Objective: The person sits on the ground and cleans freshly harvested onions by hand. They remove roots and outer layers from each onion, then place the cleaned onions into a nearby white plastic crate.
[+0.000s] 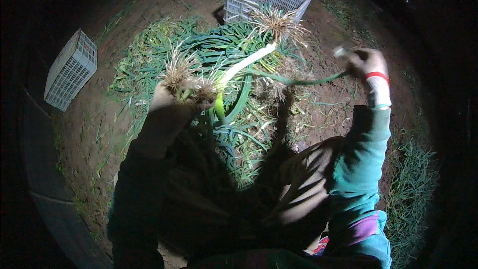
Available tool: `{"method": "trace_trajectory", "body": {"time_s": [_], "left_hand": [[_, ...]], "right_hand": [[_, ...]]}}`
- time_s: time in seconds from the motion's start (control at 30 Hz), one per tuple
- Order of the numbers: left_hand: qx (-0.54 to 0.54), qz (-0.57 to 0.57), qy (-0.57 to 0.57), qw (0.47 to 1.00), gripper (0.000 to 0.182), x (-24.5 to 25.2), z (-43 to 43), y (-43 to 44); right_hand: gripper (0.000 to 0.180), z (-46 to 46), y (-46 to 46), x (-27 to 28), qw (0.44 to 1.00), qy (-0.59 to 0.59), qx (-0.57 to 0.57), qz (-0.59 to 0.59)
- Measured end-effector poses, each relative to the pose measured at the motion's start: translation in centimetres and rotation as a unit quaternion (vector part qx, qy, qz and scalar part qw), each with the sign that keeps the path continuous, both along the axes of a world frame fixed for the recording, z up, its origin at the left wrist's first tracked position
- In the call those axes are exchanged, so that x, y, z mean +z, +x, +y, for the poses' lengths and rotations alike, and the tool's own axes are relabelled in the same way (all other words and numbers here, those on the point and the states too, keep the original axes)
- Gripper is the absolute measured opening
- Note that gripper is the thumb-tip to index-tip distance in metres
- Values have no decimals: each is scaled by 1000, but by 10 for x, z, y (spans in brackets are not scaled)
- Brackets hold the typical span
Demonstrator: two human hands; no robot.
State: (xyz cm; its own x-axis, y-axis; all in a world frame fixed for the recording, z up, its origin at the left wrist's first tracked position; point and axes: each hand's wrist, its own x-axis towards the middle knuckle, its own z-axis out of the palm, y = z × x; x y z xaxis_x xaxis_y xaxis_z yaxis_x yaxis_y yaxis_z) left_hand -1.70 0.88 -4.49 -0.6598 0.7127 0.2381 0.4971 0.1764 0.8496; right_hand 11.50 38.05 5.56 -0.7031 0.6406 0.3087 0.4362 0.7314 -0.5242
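My left hand (163,96), partly in shadow, grips several leeks by their lower ends, with brown root tufts (180,68) sticking up around the fingers. One bright white leek stalk (248,62) slants from beside this hand up to the right, ending in a spread root tuft (277,26). Out to the right, my right hand (368,61) is closed on the end of a long green leek leaf (310,81), which stretches back towards the stalk. A blurred whitish thing (339,51) shows at its fingertips; I cannot tell what it is. A red band circles that wrist.
Leek greens and stripped leaves (149,50) cover the soil before me. A white plastic crate (242,2) stands at the far side, and another crate (73,71) lies tilted at left. Grass-like greens (410,190) lie at right. Dark sheeting (48,179) runs along the left.
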Motion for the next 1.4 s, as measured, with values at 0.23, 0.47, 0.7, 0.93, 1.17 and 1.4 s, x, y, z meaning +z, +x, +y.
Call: {"method": "trace_trajectory", "body": {"time_s": [0.23,0.47,0.7,0.93,1.17,1.4], "left_hand": [[59,-100,17,993,22,25,20,29],[12,124,-51,991,20,22,27,32],[64,155,-40,985,12,20,30,40],[97,226,64,967,10,18,26,30],[9,-15,107,994,22,-1,1,10],[-39,45,-16,998,32,-2,9,0]], "right_hand": [[45,-100,-29,-32,955,142,249,76],[31,-103,-35,-37,981,90,168,-42],[27,-97,-54,-61,954,-226,197,19],[13,-103,-35,-30,844,-309,273,343],[53,-81,-34,-11,971,-63,207,-102],[38,-100,-38,-30,710,-520,459,122]]}}
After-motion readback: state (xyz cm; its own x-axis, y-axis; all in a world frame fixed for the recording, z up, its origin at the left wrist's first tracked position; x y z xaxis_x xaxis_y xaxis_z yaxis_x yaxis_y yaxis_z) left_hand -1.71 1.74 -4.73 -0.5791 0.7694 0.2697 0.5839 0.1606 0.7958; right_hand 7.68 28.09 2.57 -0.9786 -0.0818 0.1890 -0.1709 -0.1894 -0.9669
